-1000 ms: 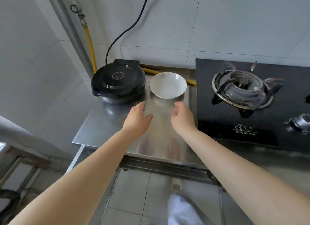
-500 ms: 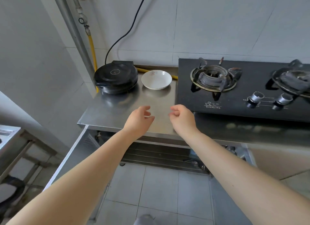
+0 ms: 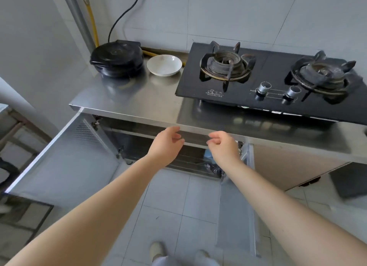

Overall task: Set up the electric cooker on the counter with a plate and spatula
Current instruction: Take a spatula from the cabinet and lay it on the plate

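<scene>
Both empty, left hand [image 3: 165, 144] and right hand [image 3: 223, 146] hang loosely curled.

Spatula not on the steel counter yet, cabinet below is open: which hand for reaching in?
Left, probably. The left hand hangs empty before the wide open cabinet; the right hand sits near its right door edge. No spatula is visible inside, though.

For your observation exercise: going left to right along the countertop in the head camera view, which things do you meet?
Black electric cooker → white plate → gas stove's left burner → two control knobs → right burner.
</scene>
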